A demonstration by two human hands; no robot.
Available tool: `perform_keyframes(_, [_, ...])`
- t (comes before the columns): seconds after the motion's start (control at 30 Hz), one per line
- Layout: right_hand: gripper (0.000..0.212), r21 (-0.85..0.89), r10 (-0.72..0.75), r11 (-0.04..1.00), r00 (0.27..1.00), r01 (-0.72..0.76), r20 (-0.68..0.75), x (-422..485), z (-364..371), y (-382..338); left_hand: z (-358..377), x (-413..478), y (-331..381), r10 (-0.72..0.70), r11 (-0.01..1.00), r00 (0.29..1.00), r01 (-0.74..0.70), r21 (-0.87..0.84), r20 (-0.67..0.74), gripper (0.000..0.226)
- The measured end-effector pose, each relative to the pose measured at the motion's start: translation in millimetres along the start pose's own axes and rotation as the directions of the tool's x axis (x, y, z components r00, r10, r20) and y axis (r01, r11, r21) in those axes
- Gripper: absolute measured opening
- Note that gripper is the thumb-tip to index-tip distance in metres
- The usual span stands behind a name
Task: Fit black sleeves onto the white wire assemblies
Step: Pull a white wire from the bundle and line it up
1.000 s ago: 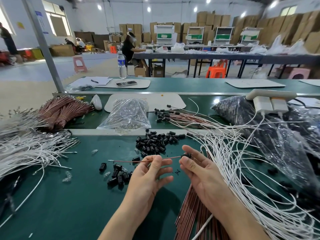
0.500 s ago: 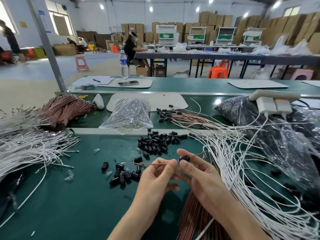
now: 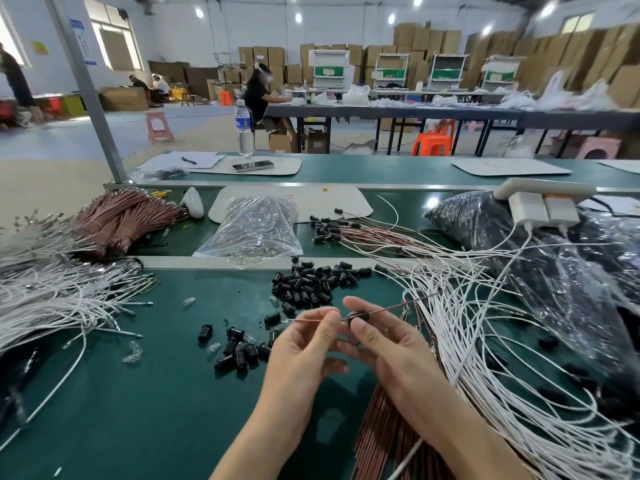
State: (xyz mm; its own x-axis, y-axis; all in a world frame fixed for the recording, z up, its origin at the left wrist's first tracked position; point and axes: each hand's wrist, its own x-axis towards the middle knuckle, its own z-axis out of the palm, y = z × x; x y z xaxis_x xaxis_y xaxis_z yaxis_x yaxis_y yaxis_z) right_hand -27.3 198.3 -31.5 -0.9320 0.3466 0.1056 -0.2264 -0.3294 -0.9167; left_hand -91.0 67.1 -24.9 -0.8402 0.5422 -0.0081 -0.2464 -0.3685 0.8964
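Above green surface [image 3: 138, 410]: left hand [image 3: 301, 348] pinching thin reddish wire [image 3: 384, 309]; right hand [image 3: 388, 348] gripping black sleeve [image 3: 358, 316] threaded on that wire.

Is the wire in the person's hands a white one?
No, the wire pinched by the left hand is reddish-brown, with the right hand holding a sleeve on it.

Left hand [image 3: 304, 348] pinching thin wire [image 3: 311, 320], right hand [image 3: 381, 344] holding black sleeve [image 3: 358, 317] on it, green bench [image 3: 138, 393]
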Motion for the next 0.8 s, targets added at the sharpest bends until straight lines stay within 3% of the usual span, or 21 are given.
perform_keyframes(0.13, [0.043,0.050,-0.010,0.999,0.995,0.016,-0.104,2.7,-9.1,-10.7,-7.1,5.5,2.1,0.016,0.998,0.995,-0.022,-0.063,-0.096,0.028])
perform_keyframes(0.3, [0.034,-0.093,-0.032,0.995,0.999,0.028,-0.041,-2.8,0.9,-4.5,1.3,-4.1,-0.4,0.057,0.988,0.998,-0.061,0.142,0.028,0.018])
perform_keyframes(0.37, [0.026,-0.120,-0.142,0.985,0.973,0.121,-0.184,-1.9,0.0,-9.8,2.6,-6.3,-2.1,0.079,0.973,0.997,-0.083,0.215,0.025,0.027])
perform_keyframes(0.43, [0.020,-0.090,-0.256,0.966,0.865,0.241,-0.432,-0.2,-12.4,-21.0,2.8,-8.3,-4.9,0.133,0.928,0.991,-0.134,0.349,0.025,0.020])
perform_keyframes(0.47, [0.019,-0.112,-0.311,0.947,0.773,0.301,-0.552,-0.2,-21.1,-27.6,5.3,-8.8,-4.9,0.162,0.876,0.985,-0.172,0.451,0.062,0.009])
perform_keyframes(0.53, [0.022,-0.217,-0.401,0.907,0.579,0.362,-0.710,-0.4,-38.0,-35.4,17.6,-2.0,-6.8,0.188,0.701,0.960,-0.280,0.656,0.209,0.010])
perform_keyframes(0.6, [0.021,-0.276,-0.443,0.882,0.470,0.382,-0.763,-0.7,-46.8,-37.9,41.9,13.6,-8.7,0.130,0.492,0.931,-0.359,0.793,0.340,0.018])
perform_keyframes(0.67, [0.020,-0.301,-0.451,0.879,0.440,0.369,-0.776,0.6,-49.5,-36.0,69.4,37.4,-12.7,0.047,0.287,0.931,-0.359,0.888,0.361,0.031])
perform_keyframes(0.8, [0.020,-0.292,-0.426,0.894,0.444,0.339,-0.788,3.4,-52.2,-30.6,111.3,73.8,-22.5,-0.146,0.088,0.954,-0.250,0.964,0.260,0.042])
